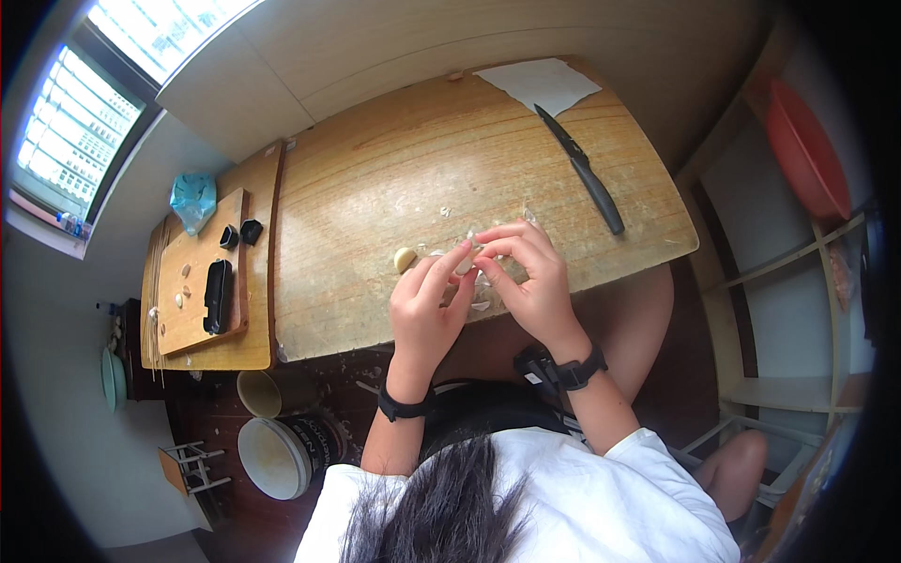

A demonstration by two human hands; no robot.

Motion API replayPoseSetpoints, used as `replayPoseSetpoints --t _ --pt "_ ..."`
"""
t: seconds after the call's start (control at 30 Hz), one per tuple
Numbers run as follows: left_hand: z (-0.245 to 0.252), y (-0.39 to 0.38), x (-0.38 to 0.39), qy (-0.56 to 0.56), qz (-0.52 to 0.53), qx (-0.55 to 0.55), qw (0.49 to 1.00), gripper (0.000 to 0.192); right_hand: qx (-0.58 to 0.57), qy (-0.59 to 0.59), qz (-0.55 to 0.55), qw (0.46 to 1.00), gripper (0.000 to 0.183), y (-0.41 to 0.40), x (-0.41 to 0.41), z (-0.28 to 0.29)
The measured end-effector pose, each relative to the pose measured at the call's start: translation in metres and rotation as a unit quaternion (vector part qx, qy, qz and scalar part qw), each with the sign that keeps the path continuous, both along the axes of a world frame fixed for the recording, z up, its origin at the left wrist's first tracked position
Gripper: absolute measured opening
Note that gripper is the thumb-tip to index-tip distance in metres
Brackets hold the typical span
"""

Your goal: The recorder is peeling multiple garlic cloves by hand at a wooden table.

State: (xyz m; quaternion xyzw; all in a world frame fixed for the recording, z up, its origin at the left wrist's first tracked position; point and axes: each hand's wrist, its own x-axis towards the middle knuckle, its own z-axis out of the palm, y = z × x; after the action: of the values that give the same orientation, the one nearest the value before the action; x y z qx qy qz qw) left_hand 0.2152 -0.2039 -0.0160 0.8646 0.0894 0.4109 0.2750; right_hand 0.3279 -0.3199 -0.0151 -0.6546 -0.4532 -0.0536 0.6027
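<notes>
Both hands meet above the near edge of a wooden table (366, 183). Between the thumb and fingers of my left hand (426, 299) is a small pale garlic clove (464, 266). My right hand (528, 285) has its thumb and fingertips pinched close against the clove's right side; whether they grip the clove or a bit of its skin is too small to tell. White scraps of garlic skin (481, 306) lie under and around the fingers. A larger peeled garlic clove (405, 260) rests on the table just left of my left hand.
A black-bladed knife (588, 179) lies at the right, its tip by a white paper sheet (545, 83). Leftward, a cutting board (193, 281) carries a black plastic tray (218, 295) and garlic pieces. A blue plastic bag (193, 200) stands behind. Buckets (271, 457) sit on the floor.
</notes>
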Motion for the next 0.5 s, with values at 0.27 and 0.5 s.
replayPoseSetpoints --t 0.27,0.5 --pt "-0.0066 0.0006 -0.0003 0.025 0.040 0.048 0.998 0.046 -0.013 -0.028 0.070 0.997 0.009 -0.0052 0.0024 0.0048" --pt "-0.0003 -0.0015 -0.0036 0.006 0.037 -0.060 0.997 0.043 0.007 0.047 0.035 0.998 0.006 -0.0033 0.0000 0.0025"
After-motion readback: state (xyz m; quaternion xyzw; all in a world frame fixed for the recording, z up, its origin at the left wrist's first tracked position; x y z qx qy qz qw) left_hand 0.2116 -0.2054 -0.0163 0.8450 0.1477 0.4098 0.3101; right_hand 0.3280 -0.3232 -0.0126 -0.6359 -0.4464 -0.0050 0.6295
